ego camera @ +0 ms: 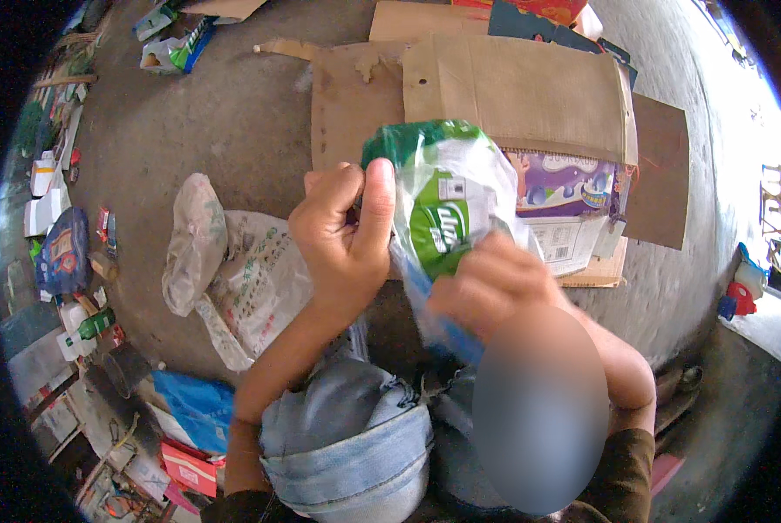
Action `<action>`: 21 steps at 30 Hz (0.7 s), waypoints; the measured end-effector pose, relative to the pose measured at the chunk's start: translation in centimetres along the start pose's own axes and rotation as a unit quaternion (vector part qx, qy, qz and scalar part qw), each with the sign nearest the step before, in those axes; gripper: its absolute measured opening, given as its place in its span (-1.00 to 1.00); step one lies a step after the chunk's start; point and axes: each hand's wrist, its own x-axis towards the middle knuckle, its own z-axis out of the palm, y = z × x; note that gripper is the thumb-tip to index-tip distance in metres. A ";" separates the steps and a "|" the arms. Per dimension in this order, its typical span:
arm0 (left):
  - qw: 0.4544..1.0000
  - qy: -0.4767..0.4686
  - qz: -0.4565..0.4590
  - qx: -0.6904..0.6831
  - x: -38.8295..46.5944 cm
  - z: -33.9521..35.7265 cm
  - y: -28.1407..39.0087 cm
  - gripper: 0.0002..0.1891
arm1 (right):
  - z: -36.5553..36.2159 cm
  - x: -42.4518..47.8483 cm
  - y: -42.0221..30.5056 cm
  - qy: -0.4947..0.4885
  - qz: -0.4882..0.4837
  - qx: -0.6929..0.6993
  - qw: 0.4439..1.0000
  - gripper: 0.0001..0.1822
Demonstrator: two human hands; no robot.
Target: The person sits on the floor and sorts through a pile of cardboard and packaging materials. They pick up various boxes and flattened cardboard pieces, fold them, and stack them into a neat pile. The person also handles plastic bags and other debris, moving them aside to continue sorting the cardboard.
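Observation:
A green, white and blue plastic packaging bag hangs upright between my two hands, above my knees. My left hand grips its left edge, thumb pointing up. My right hand is closed on the lower right part of the bag and is blurred. The film is crumpled and bears printing. Behind it, flattened cardboard lies stacked on the floor, with a purple printed carton showing below the top sheet. Part of that stack is hidden by the bag and my right hand.
A whitish woven sack lies on the concrete floor to the left. Farther left are a green bottle and a dark blue printed package. Blue plastic and a red box lie lower left. More plastic packaging sits at the upper left.

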 end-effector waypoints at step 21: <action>0.814 -0.454 0.336 0.137 3.4 -2.5 5.7 -0.81 | -1.7 -1.1 -0.1 -0.005 0.141 0.172 0.975 -0.63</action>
